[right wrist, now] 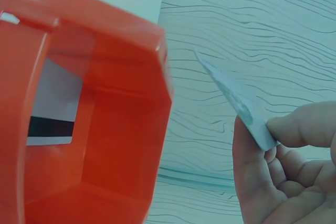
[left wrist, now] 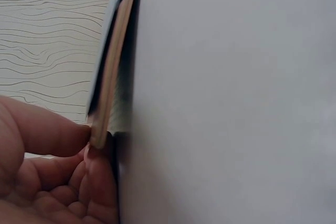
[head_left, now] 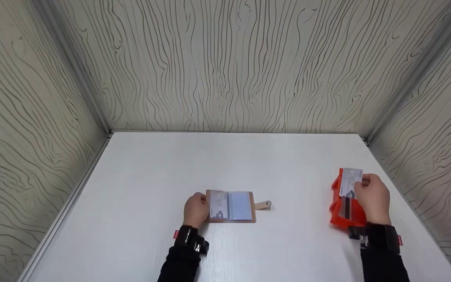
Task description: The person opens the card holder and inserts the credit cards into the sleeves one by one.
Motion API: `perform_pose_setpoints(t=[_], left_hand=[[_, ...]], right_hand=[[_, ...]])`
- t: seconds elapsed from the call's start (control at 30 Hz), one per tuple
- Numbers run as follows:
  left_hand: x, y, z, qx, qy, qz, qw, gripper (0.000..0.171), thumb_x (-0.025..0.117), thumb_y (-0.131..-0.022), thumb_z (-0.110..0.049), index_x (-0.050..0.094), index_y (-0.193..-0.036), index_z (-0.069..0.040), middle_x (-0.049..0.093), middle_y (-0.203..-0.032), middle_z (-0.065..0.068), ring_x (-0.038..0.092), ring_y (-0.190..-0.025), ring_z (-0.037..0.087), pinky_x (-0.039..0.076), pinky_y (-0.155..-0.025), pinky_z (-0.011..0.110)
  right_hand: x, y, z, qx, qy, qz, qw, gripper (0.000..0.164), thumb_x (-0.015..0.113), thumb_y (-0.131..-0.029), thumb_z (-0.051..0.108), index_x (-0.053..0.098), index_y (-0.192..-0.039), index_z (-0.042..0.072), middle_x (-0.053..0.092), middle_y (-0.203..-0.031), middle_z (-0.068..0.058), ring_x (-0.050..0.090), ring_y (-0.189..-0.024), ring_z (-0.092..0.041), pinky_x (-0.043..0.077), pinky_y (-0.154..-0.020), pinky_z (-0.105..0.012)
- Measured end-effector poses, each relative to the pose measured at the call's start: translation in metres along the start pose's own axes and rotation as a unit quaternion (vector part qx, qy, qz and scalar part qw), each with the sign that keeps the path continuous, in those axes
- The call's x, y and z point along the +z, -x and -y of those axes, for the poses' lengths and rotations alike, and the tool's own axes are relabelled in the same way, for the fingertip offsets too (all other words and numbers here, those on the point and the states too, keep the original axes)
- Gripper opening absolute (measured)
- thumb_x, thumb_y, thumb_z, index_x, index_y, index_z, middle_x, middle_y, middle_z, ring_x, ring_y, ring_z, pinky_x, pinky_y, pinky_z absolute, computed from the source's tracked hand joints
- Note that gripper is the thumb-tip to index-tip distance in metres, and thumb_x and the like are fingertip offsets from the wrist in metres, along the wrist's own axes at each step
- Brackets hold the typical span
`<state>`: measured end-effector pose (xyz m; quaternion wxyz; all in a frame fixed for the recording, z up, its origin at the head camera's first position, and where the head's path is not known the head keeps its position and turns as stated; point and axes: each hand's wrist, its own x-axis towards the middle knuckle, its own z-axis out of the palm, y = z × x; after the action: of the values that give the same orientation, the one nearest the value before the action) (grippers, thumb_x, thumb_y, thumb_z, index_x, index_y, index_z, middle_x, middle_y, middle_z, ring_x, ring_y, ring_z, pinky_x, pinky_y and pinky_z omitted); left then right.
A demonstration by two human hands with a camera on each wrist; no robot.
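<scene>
My left hand (head_left: 196, 210) pinches the left edge of an open card holder (head_left: 253, 217) with tan covers and clear sleeves. A silvery VIP card (head_left: 218, 204) shows in its left sleeve, and a snap strap (head_left: 263, 205) sticks out on the right. In the left wrist view, thumb and fingers grip the corner of the holder's cover (left wrist: 107, 93). My right hand (head_left: 373, 197) pinches another VIP card (head_left: 350, 181) by its edge, above an orange bin (head_left: 345, 222). One more card, with a dark stripe (right wrist: 52, 124), lies inside the bin.
The white table (head_left: 151, 168) carries the holder near its middle and the bin by its right edge. Wood-patterned panels (head_left: 225, 70) stand behind it and at both sides.
</scene>
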<state>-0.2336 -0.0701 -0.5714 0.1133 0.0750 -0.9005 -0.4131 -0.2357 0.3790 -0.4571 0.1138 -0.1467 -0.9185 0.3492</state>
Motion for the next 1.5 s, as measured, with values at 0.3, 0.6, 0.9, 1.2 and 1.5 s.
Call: perform_pose_setpoints(t=[0.3, 0.6, 0.9, 1.2, 1.5], left_hand=[[0.002, -0.001, 0.002, -0.004, -0.004, 0.002, 1.0000, 0.017, 0.060, -0.095, -0.010, 0.067, -0.088, 0.003, 0.062, -0.074, 0.009, 0.059, -0.071, 0.026, 0.049, -0.070, 0.043], [0.002, 0.000, 0.004, 0.004, 0.008, 0.001, 1.0000, 0.012, 0.060, -0.093, -0.006, 0.067, -0.088, 0.003, 0.063, -0.075, 0.011, 0.059, -0.071, 0.027, 0.049, -0.069, 0.042], [0.002, -0.001, 0.004, 0.000, 0.001, 0.004, 1.0000, 0.009, 0.060, -0.090, -0.004, 0.067, -0.090, 0.003, 0.063, -0.077, 0.011, 0.059, -0.073, 0.026, 0.049, -0.070, 0.042], [0.000, -0.001, 0.003, 0.003, -0.004, 0.002, 1.0000, 0.012, 0.060, -0.093, -0.006, 0.066, -0.089, 0.004, 0.062, -0.076, 0.010, 0.059, -0.073, 0.026, 0.049, -0.071, 0.043], [0.000, -0.001, 0.003, -0.002, -0.001, 0.010, 0.9999, 0.010, 0.061, -0.091, -0.005, 0.067, -0.090, 0.003, 0.062, -0.077, 0.010, 0.059, -0.073, 0.026, 0.049, -0.071, 0.042]], right_hand=[[0.013, 0.004, 0.015, -0.003, -0.024, 0.020, 1.000, 0.043, 0.045, -0.100, 0.015, 0.043, -0.134, -0.013, 0.053, -0.122, -0.033, 0.054, -0.102, -0.043, 0.046, -0.090, -0.054], [0.033, 0.012, 0.036, -0.012, -0.066, 0.045, 0.997, 0.043, 0.047, -0.102, 0.015, 0.042, -0.137, -0.009, 0.054, -0.126, -0.030, 0.057, -0.104, -0.042, 0.048, -0.095, -0.053], [0.053, 0.014, 0.055, -0.020, -0.079, 0.056, 0.995, 0.040, 0.049, -0.101, 0.016, 0.046, -0.135, -0.006, 0.057, -0.125, -0.028, 0.057, -0.103, -0.038, 0.049, -0.095, -0.049], [0.072, 0.020, 0.068, -0.065, -0.083, 0.040, 0.994, 0.035, 0.050, -0.099, 0.012, 0.051, -0.126, -0.009, 0.061, -0.115, -0.029, 0.060, -0.097, -0.038, 0.051, -0.090, -0.049], [0.095, 0.028, 0.081, -0.076, -0.089, 0.071, 0.991, 0.031, 0.053, -0.097, 0.010, 0.053, -0.123, -0.007, 0.061, -0.109, -0.024, 0.057, -0.095, -0.032, 0.050, -0.085, -0.041]])
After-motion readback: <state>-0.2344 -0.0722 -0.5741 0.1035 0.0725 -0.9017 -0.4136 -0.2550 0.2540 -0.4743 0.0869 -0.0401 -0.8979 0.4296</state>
